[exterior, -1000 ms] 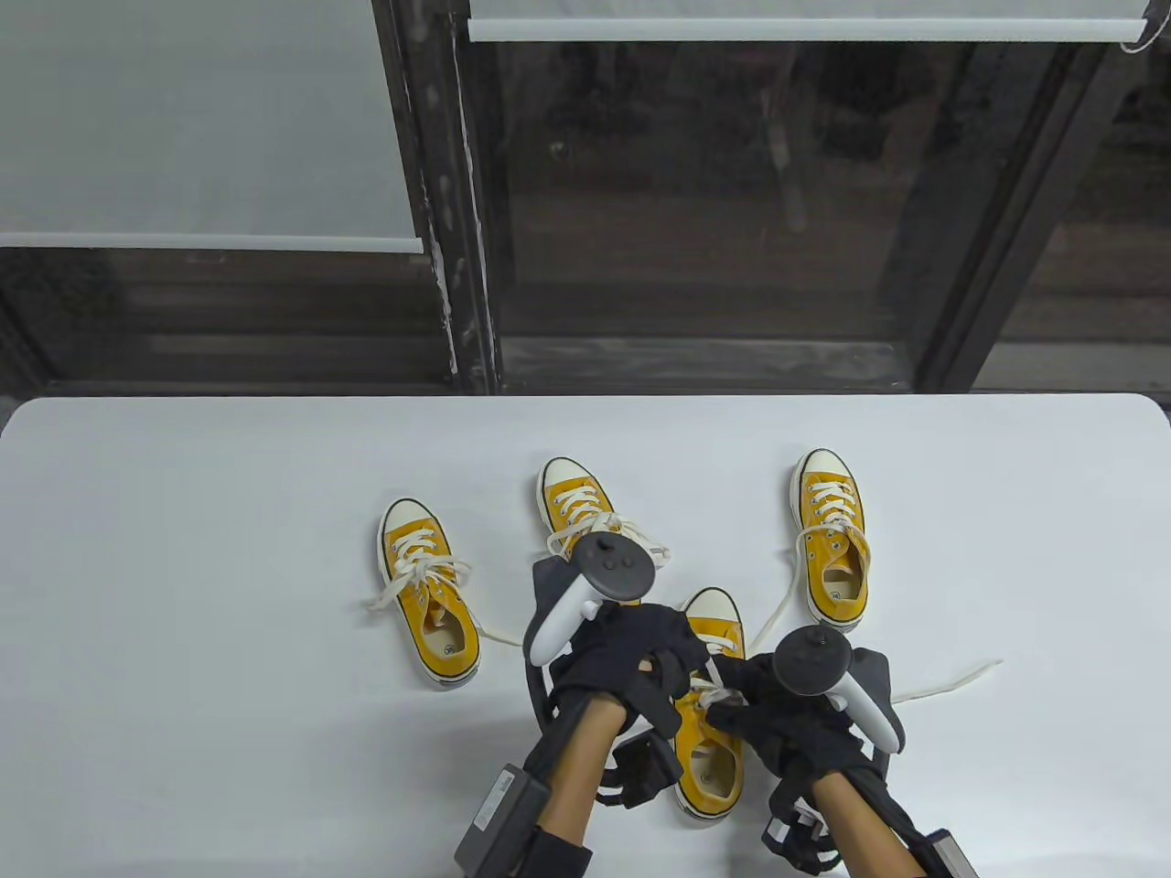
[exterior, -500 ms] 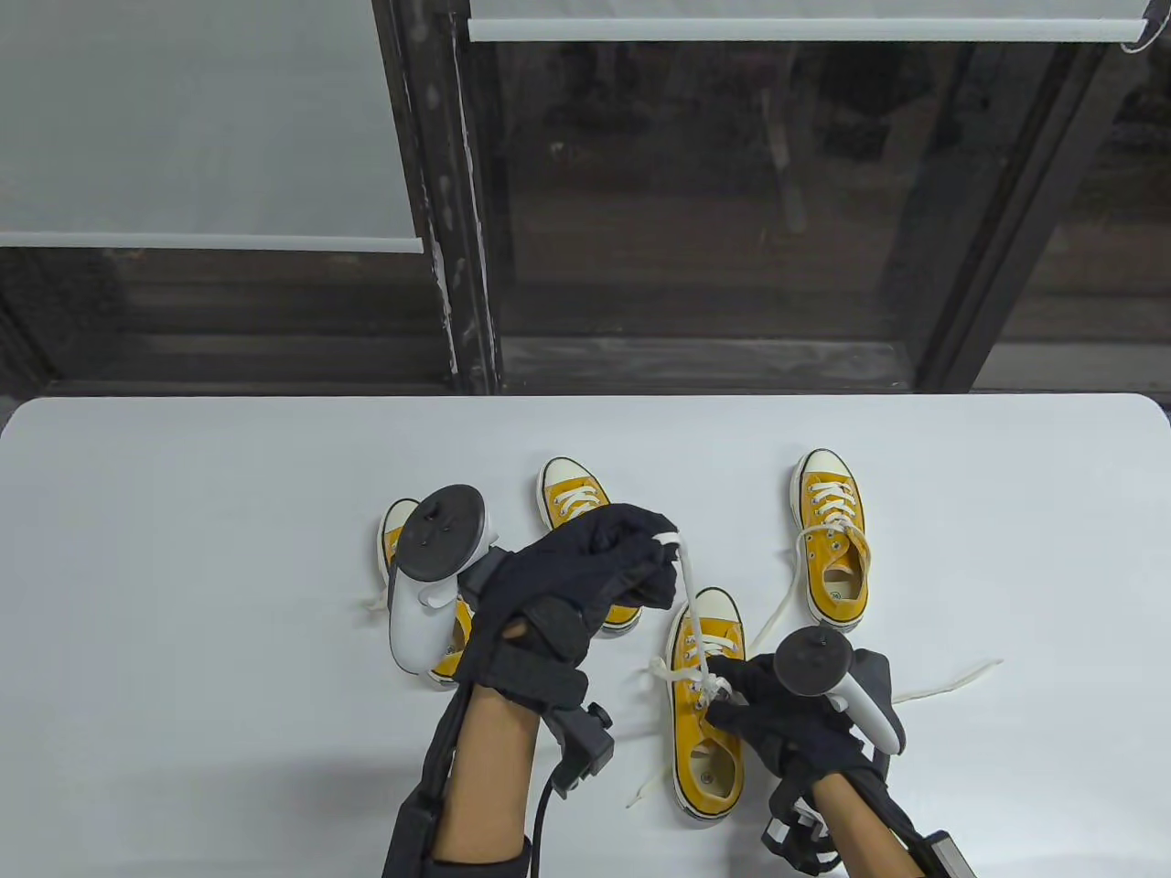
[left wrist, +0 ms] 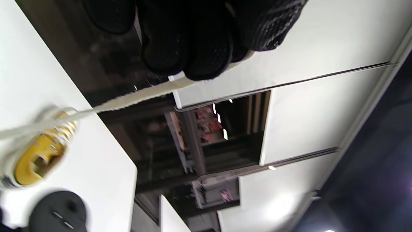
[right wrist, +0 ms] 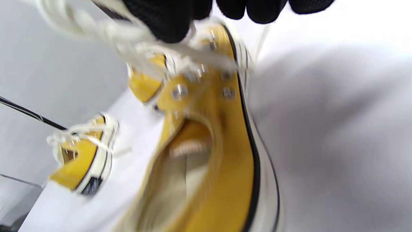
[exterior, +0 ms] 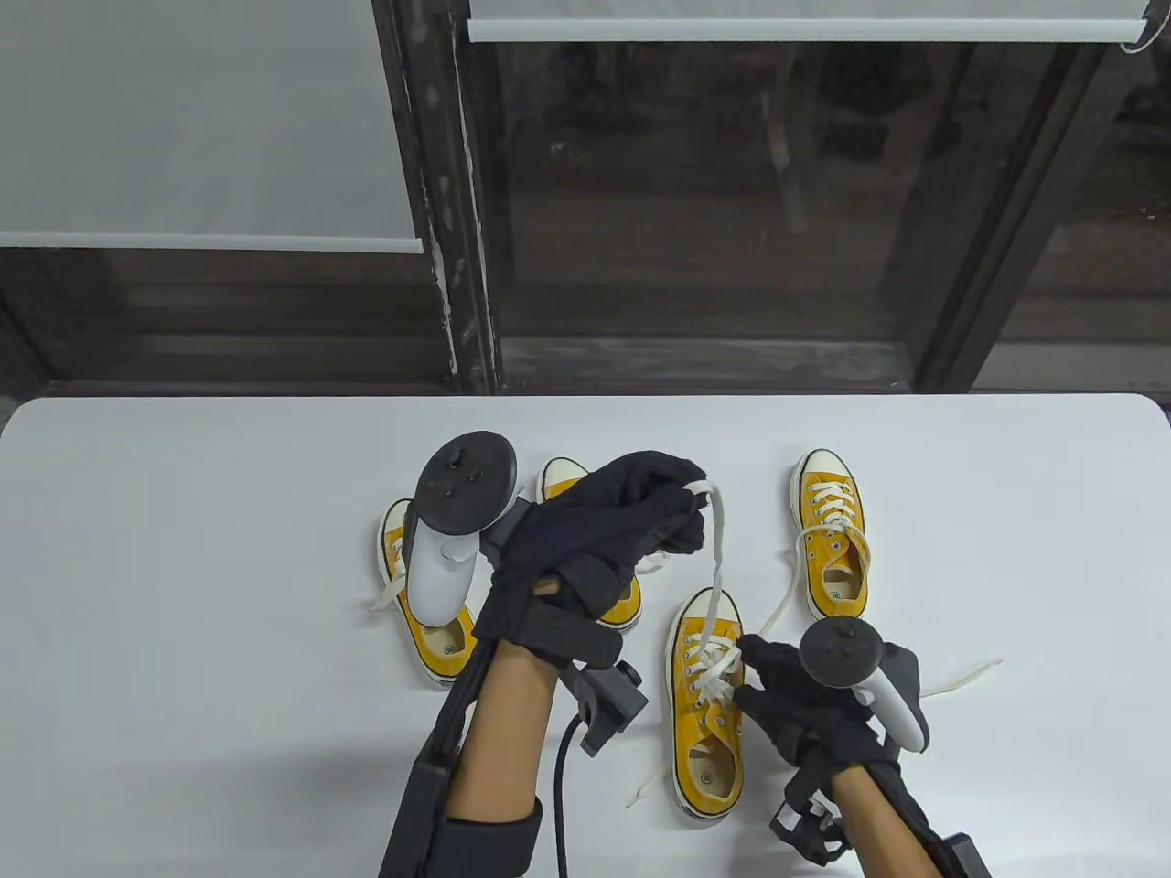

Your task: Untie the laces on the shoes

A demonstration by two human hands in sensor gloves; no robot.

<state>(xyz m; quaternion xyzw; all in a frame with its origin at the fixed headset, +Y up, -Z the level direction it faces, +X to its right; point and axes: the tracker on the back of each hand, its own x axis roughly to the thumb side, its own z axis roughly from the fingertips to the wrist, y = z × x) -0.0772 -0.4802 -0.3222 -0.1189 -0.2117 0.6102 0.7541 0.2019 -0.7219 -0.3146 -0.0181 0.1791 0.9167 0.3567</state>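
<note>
Your left hand [exterior: 604, 535] is raised over the far-left part of the table [exterior: 183, 549], fingers curled tight, pinching the end of a lace [exterior: 715, 567]. From that grip the lace runs down toward you and slightly right to the near shoe [exterior: 706, 704], whose long axis runs near-to-far, toe away from you. So your pull goes far-left, roughly along the shoe's length. Your right hand [exterior: 796, 695] sits at the shoe's right side, nearer the eyelets, fingers on the lacing; the right wrist view is blurred, so I can't tell whether it pinches or just presses. Three other yellow shoes lie farther out; the far right shoe [exterior: 831, 540] looks already undone.
</note>
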